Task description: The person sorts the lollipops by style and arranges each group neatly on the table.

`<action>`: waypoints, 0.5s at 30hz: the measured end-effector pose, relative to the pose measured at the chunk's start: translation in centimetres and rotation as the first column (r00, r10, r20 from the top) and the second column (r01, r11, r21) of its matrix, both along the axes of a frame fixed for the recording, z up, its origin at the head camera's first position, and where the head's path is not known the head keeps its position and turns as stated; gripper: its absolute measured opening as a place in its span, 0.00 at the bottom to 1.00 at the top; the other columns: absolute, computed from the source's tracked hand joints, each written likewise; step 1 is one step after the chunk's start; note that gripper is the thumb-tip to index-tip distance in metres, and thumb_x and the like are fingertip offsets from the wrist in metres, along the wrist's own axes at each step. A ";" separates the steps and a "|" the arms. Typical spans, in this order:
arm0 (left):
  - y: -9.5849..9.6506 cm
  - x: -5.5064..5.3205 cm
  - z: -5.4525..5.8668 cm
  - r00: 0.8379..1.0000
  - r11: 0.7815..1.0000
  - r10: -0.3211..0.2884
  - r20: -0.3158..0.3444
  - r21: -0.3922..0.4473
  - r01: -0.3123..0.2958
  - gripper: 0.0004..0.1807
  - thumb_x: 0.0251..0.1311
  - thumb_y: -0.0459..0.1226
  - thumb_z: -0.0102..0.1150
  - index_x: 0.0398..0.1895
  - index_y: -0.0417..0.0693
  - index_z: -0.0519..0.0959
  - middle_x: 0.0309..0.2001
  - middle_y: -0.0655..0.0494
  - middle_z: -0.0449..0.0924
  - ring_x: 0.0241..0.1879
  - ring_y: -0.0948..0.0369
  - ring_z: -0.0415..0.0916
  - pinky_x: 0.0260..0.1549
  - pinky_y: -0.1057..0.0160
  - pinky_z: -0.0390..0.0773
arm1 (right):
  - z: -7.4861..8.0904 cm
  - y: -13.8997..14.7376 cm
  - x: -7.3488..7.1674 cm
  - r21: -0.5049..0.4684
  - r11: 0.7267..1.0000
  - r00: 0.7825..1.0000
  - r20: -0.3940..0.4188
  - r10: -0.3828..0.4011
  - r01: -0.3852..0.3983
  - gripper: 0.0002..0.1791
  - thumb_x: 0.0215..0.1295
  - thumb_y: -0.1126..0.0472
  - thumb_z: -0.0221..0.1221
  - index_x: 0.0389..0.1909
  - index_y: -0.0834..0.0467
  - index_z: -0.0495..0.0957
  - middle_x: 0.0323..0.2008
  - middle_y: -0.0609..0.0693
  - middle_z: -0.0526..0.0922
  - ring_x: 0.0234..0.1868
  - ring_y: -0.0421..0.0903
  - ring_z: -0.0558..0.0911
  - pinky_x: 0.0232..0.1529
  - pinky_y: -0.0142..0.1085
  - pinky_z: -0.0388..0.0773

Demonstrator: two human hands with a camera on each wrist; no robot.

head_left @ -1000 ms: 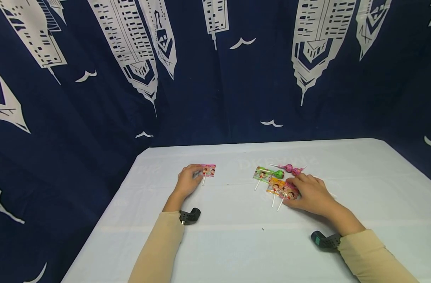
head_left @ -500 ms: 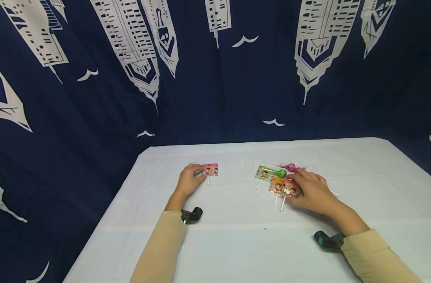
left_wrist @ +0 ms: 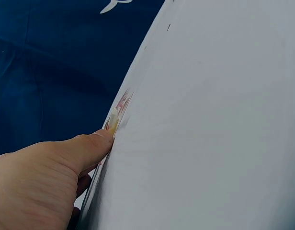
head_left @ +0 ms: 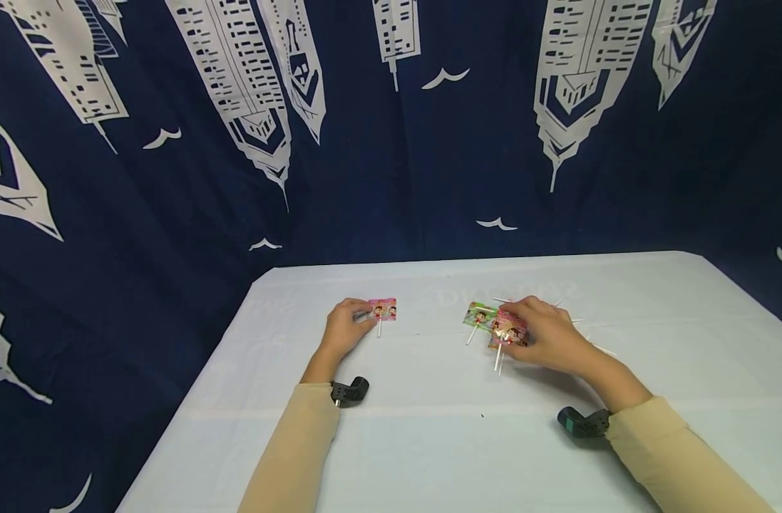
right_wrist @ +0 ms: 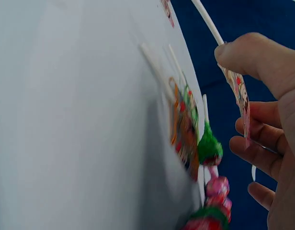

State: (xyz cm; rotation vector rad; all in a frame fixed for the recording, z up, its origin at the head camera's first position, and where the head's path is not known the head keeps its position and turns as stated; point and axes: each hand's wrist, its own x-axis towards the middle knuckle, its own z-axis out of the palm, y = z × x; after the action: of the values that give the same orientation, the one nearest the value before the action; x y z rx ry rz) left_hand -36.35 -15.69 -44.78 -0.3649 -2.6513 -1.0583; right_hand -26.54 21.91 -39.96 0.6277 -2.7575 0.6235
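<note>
On the left of the table, my left hand (head_left: 343, 329) pinches the edge of a lollipop in a flat pink wrapper (head_left: 383, 309), its white stick pointing toward me. The left wrist view shows the thumb (left_wrist: 92, 148) on top of it. My right hand (head_left: 551, 338) holds another pink-wrapped lollipop (right_wrist: 239, 91) between thumb and fingers, raised off the table. Beneath and behind it lie an orange-wrapped lollipop (right_wrist: 183, 134), a flat green-wrapped one (head_left: 477, 315), a green ball lollipop (right_wrist: 209, 146) and pink ball lollipops (right_wrist: 217, 187). In the head view, my right hand hides most of that pile.
A white cloth covers the table (head_left: 403, 427). Behind it and to the left hangs a dark blue curtain (head_left: 391, 178) with white building prints. White sticks (head_left: 602, 349) poke out past my right hand. Each wrist wears a black band (head_left: 350, 391).
My right hand has lifted the pink-wrapped lollipop and moved slightly left, over the orange-wrapped one. My left hand keeps its hold and stays nearly still.
</note>
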 end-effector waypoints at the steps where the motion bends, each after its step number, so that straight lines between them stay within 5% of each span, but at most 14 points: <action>1: 0.0 0.0 0.0 1.000 1.000 0.002 0.002 0.002 -0.002 0.15 0.56 0.35 0.69 0.47 0.39 0.86 0.54 0.45 0.82 0.59 0.47 0.77 0.64 0.49 0.71 | 0.2 -0.3 -0.2 -0.001 1.000 1.000 0.013 0.007 -0.007 0.36 0.55 0.48 0.70 0.63 0.58 0.73 0.54 0.55 0.78 0.57 0.56 0.77 0.57 0.61 0.63; 8: -0.1 0.1 -0.1 1.000 1.000 0.001 -0.023 0.000 -0.001 0.15 0.56 0.35 0.70 0.46 0.39 0.86 0.53 0.44 0.82 0.58 0.45 0.77 0.63 0.47 0.71 | 0.8 -2.5 -2.1 -0.006 0.999 0.998 0.043 0.042 -0.042 0.35 0.56 0.49 0.70 0.64 0.57 0.74 0.53 0.52 0.79 0.52 0.49 0.79 0.52 0.52 0.65; 15: -0.1 0.1 -0.1 1.000 1.000 -0.001 -0.023 -0.002 0.001 0.15 0.56 0.36 0.70 0.46 0.40 0.86 0.54 0.46 0.82 0.59 0.46 0.77 0.62 0.47 0.71 | 1.0 -4.6 -3.4 -0.046 0.996 0.993 0.087 0.080 -0.076 0.36 0.57 0.51 0.69 0.66 0.59 0.72 0.54 0.55 0.78 0.55 0.53 0.78 0.55 0.53 0.67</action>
State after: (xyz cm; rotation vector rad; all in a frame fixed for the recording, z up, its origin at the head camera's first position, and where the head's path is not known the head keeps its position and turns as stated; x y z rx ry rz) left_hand -36.27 -15.74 -44.87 -0.3767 -2.6321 -1.0459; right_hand -29.96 17.34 -38.97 0.7175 -2.8048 0.7425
